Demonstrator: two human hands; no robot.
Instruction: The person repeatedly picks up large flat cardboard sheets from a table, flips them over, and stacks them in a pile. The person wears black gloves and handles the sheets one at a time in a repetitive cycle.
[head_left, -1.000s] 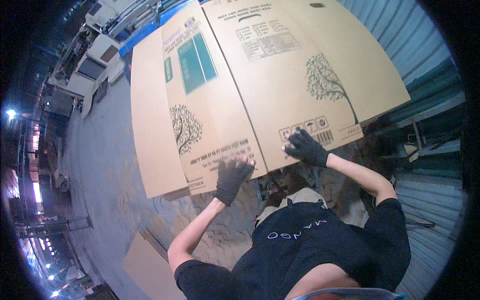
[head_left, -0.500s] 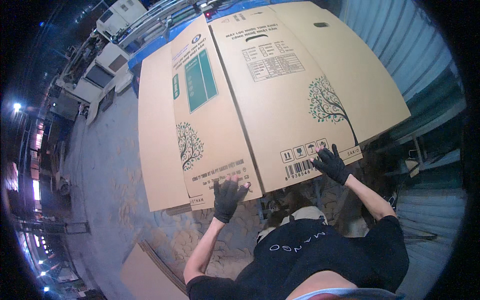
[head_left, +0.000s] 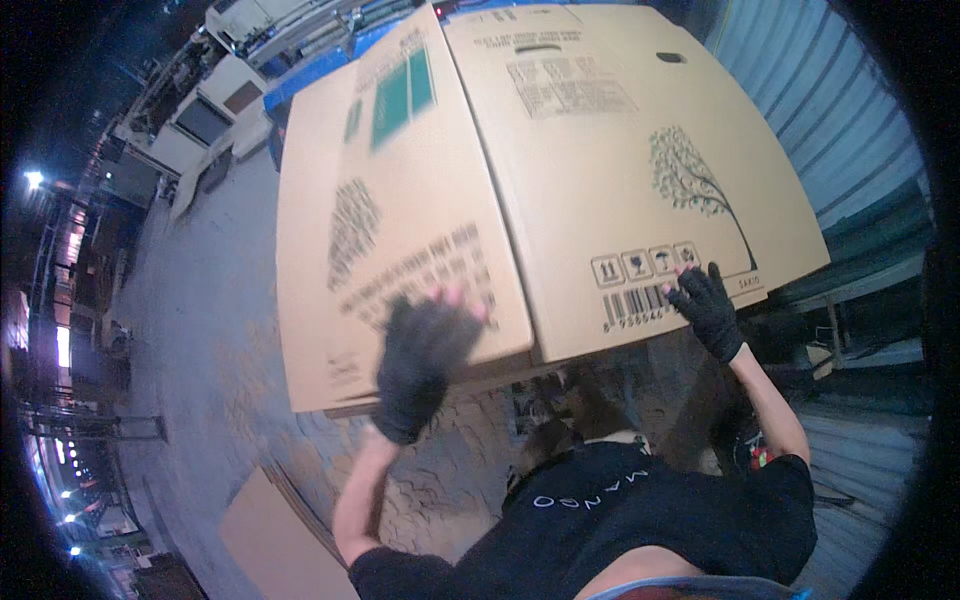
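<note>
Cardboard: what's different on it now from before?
The left half seems to have tilted up, its print now slanted. The left hand moved nearer the camera; blur hides its grip. The right hand stayed by the barcode; the right half lies flat as before.

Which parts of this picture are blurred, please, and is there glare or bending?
Head view: the left hand and the print on the left cardboard panel are smeared, the right hand clearer; head view again: a lamp glares at upper left, the wall's ridges curve at right.

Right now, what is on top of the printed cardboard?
The right hand and blurred left hand overlap the near edge of the printed cardboard; any print beneath them is hidden.
</note>
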